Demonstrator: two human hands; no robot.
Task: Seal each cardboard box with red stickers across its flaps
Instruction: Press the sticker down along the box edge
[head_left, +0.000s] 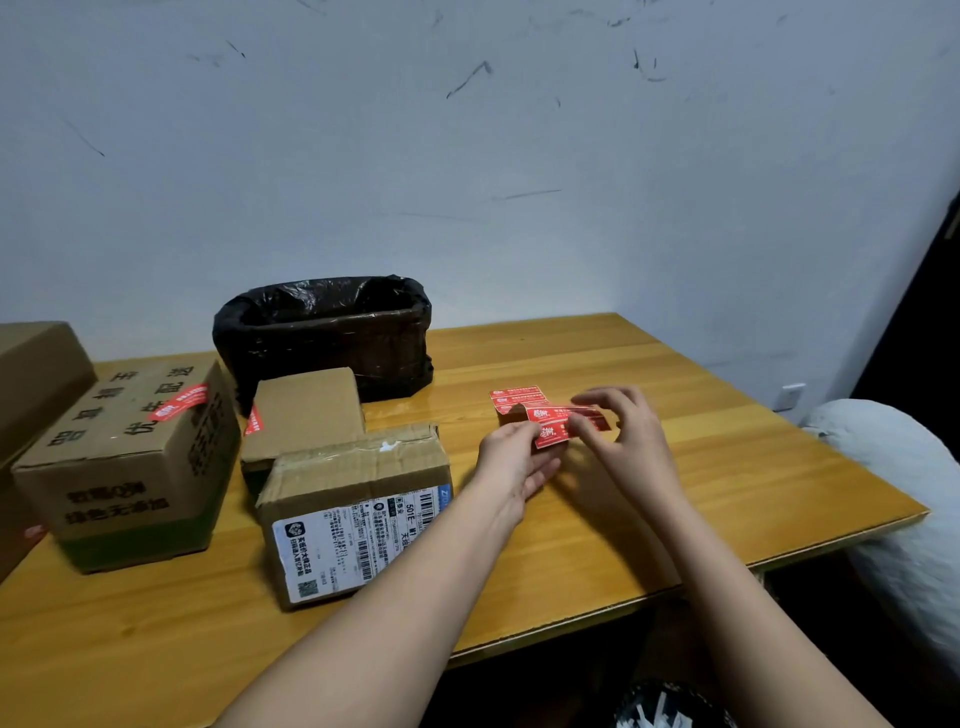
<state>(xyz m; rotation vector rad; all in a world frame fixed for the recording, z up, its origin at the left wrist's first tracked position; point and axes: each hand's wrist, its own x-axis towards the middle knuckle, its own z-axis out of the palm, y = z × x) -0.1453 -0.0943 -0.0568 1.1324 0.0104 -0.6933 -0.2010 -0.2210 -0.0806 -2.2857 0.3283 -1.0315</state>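
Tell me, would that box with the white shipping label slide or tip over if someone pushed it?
The labelled box would probably slide rather than tip: it sits low and wide on the smooth, glossy table. Its top flaps look creased and dented, so the cardboard likely gives under pressure. Its weight cannot be judged from here.

left hand (511, 457) + right hand (618, 436) pinch red sticker strip (558, 426) | labelled box (353, 512) beside, unstickered

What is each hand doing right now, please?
Left hand: pinches the near end of a red sticker strip.
Right hand: pinches the same strip at its other end, above the table.
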